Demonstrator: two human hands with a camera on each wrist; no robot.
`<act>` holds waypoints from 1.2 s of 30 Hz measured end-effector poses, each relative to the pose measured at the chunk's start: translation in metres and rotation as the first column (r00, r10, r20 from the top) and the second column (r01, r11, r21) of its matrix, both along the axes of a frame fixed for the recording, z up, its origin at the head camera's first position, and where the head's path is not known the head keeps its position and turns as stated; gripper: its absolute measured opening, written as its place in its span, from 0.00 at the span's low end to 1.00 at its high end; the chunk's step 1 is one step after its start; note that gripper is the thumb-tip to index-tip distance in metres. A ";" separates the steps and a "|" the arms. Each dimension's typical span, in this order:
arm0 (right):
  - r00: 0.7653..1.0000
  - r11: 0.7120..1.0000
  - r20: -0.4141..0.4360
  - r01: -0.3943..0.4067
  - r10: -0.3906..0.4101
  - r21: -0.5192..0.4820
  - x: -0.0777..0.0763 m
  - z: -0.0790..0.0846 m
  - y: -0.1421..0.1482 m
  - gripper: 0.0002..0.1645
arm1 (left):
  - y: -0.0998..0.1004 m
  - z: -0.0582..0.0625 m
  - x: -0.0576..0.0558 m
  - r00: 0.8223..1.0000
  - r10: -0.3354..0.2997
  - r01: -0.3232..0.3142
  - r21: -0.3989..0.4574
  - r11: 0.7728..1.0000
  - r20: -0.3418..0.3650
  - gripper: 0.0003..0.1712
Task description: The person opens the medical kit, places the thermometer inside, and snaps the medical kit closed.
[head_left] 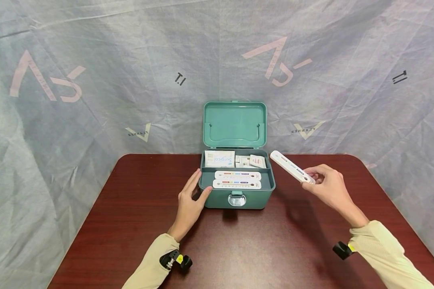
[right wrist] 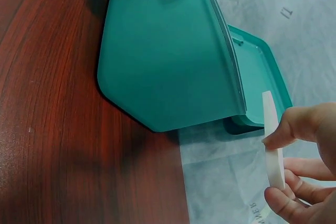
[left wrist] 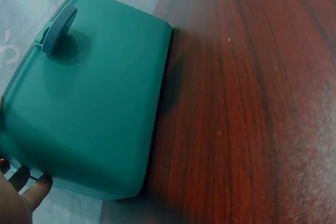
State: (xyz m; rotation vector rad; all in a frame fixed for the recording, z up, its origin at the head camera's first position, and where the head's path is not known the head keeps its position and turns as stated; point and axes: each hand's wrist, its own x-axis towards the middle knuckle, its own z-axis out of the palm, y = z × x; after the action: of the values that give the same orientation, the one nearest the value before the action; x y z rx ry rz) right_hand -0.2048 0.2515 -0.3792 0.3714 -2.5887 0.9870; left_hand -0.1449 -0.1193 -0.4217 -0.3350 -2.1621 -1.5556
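Observation:
A green first-aid-style box [head_left: 235, 202] stands on the table with its lid [head_left: 235, 124] raised. Two white wall thermometers [head_left: 237, 176] with coloured scales lie side by side in its front compartment. My left hand [head_left: 189, 204] rests at the box's front left corner, fingers along the left side and thumb at the front rim. In the left wrist view its fingertips [left wrist: 39, 190] touch the box's side. My right hand [head_left: 327, 184] pinches the lower end of another white thermometer [head_left: 289, 165], held tilted beside the box's right edge. The right wrist view shows that thermometer [right wrist: 272, 145] edge-on between thumb and fingers.
Behind a divider, the rear compartment holds a white packet marked Surgical [head_left: 220, 158] and small white packets [head_left: 257, 161]. A metal clasp [head_left: 236, 199] hangs at the box's front. The dark red wooden table [head_left: 141, 212] meets a grey cloth backdrop [head_left: 159, 80] behind.

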 end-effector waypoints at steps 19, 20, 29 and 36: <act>0.998 0.998 0.013 -0.062 0.062 0.009 -0.001 0.004 -0.008 0.17 | 0.000 0.000 0.000 1.000 0.008 -0.008 -0.016 1.000 -0.005 0.32; 0.998 0.998 0.014 -0.065 0.065 0.007 0.000 0.004 -0.009 0.17 | 0.000 0.000 0.000 1.000 0.005 -0.005 -0.015 1.000 -0.005 0.32; 0.996 0.996 0.015 -0.093 0.093 -0.003 -0.003 0.006 -0.013 0.17 | 0.000 0.000 0.000 1.000 0.008 -0.008 -0.007 1.000 -0.013 0.32; 0.991 0.991 0.022 -0.134 0.134 0.000 -0.004 0.006 -0.015 0.17 | 0.000 0.000 0.000 1.000 0.007 -0.007 -0.007 1.000 -0.023 0.32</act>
State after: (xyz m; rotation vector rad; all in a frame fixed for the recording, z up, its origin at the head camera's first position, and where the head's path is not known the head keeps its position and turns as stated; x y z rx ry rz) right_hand -0.2084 0.2369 -0.3733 0.5436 -2.6126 1.0389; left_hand -0.1445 -0.1191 -0.4215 -0.3453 -2.1500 -1.5332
